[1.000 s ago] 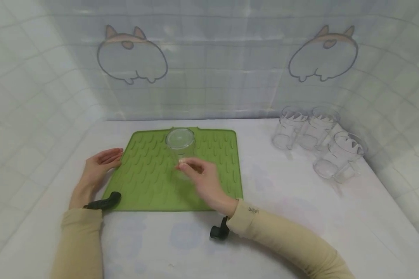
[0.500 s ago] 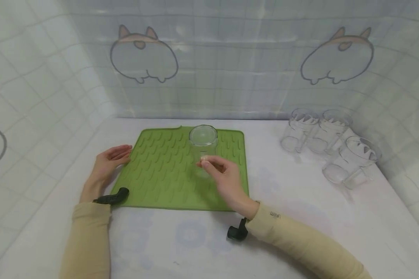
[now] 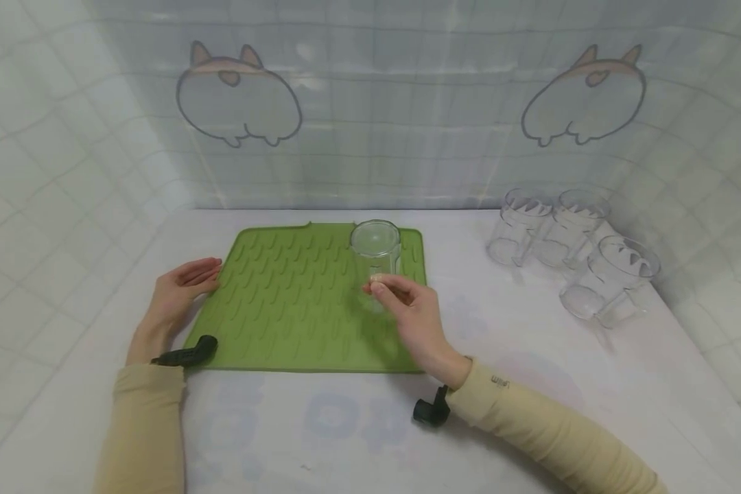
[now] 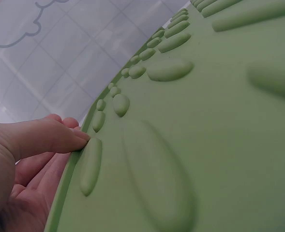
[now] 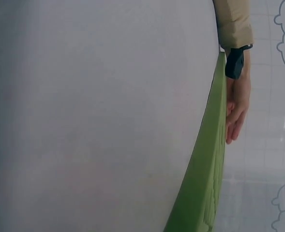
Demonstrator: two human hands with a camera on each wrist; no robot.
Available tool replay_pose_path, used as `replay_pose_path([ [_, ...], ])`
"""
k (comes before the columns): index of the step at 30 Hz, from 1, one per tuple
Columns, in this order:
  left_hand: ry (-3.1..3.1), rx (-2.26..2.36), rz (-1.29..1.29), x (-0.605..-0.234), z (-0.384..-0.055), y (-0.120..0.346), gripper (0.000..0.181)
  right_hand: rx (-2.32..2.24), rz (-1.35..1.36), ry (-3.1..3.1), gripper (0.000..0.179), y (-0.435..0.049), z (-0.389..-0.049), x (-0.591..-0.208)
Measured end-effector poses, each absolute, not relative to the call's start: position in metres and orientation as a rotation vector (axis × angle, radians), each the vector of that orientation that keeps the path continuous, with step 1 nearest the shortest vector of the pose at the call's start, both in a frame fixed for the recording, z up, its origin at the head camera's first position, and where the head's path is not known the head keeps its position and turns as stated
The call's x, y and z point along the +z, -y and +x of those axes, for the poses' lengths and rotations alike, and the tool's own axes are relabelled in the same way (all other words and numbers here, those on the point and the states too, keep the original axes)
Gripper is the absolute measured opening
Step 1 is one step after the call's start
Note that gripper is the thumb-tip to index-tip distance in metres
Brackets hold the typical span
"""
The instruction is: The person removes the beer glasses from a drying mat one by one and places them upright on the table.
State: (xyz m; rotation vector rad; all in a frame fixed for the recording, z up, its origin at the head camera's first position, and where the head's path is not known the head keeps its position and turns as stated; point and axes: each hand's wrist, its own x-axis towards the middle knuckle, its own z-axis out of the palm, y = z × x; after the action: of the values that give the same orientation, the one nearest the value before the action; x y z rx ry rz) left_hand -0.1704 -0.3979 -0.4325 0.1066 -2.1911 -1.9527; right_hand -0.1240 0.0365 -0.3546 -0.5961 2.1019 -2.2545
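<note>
A clear mug point(image 3: 375, 248) is over the right part of a green ridged mat point(image 3: 284, 302), its round closed base facing up. My right hand point(image 3: 410, 312) pinches the mug's handle between thumb and fingers on the near side. In the right wrist view the mug is out of sight. At the mat's left edge rests my left hand point(image 3: 182, 291), fingers relaxed. The left wrist view shows its thumb point(image 4: 60, 137) touching the mat's raised rim, with the other fingers lying outside that edge.
Several more things stand around: three clear mugs point(image 3: 611, 278), upright, are grouped at the right of the white table point(image 3: 506, 412). A tile-patterned curtain point(image 3: 395, 103) with dog drawings closes off the back and sides. Dark wrist cameras point(image 3: 432, 409) sit at both cuffs.
My right hand has moved the mug rightward across the mat, from near its middle to its right part. The left hand stays at the mat's left edge.
</note>
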Motion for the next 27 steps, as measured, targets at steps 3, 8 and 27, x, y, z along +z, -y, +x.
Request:
replay_pose_path([
  [3,2.197,-1.952,0.108,-0.432,-0.17,0.399,0.059,-2.272,-0.592,-2.086,0.021,-0.04,-0.127,-0.357],
  [8,2.202,-1.969,0.099,-0.432,-0.171,0.399,0.06,-2.311,-0.596,-2.078,0.025,-0.047,-0.136,-0.372],
  [27,2.167,-2.023,0.098,-0.438,-0.177,0.402,0.061,-2.322,-0.631,-2.129,0.028,-0.073,-0.133,-0.375],
])
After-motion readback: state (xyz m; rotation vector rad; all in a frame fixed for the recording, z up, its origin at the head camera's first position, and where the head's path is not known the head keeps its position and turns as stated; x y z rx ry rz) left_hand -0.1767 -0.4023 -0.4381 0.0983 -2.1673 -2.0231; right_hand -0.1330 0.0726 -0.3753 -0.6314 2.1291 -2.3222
